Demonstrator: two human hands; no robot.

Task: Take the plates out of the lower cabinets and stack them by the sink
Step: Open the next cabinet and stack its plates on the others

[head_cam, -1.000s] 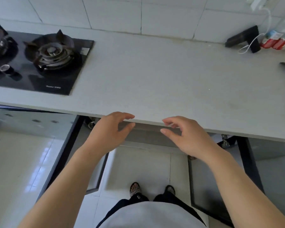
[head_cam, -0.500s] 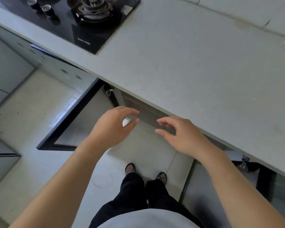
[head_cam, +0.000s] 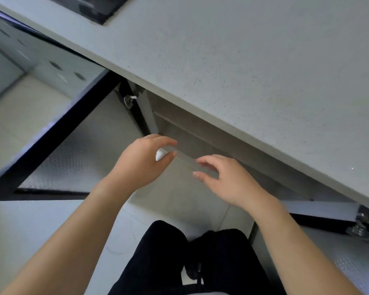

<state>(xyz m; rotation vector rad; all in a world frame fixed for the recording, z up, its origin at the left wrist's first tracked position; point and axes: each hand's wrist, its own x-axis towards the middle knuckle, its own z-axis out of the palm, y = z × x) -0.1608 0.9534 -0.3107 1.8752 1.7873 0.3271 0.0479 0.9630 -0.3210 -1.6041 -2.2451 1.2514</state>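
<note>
Head's tipped further down since half a second ago: hob (head_cam: 98, 7) now clipped at 11 o'clock, both hands sunk below the countertop (head_cam: 243, 71) lip. Left hand (head_cam: 141, 162) and right hand (head_cam: 226, 182) are loosely curled and hold nothing, aimed at the open lower cabinet (head_cam: 192, 133) at 12. Plates not in view, likely inside under the overhang. Left door (head_cam: 73, 162) is out at 9, right door (head_cam: 360, 262) at 4. Crouch till you see the shelf, grip the stack from both sides, clear the lip before lifting

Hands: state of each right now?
Left hand: open, loosely curled, holding nothing.
Right hand: open, loosely curled, holding nothing.
</note>
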